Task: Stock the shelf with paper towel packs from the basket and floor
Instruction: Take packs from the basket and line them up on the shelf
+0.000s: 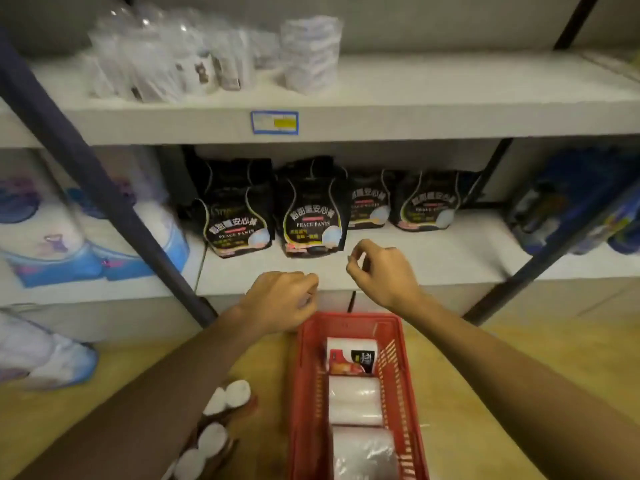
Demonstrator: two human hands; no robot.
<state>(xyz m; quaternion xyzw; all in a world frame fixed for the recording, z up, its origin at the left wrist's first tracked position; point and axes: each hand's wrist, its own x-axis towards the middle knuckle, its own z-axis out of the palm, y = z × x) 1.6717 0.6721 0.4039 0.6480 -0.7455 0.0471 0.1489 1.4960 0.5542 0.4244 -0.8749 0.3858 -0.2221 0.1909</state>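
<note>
A red plastic basket (304,393) stands on the floor below me with three white paper towel packs (353,400) lying in a row inside it. More paper towel packs (221,410) lie on the floor to its left, partly behind my left arm. My left hand (280,301) hovers over the basket's far left corner with fingers curled and nothing in it. My right hand (381,268) is raised in front of the lower shelf (433,258), fingers loosely curled and empty. Neither hand touches a pack.
Black "Peace Pants" bags (311,209) stand in a row on the lower shelf. White tissue packs (308,53) and clear-wrapped goods sit on the upper shelf. Blue and white tissue bundles (86,237) lie at the left, blue packs (581,209) at the right. Dark slanted shelf posts (104,188) flank the bay.
</note>
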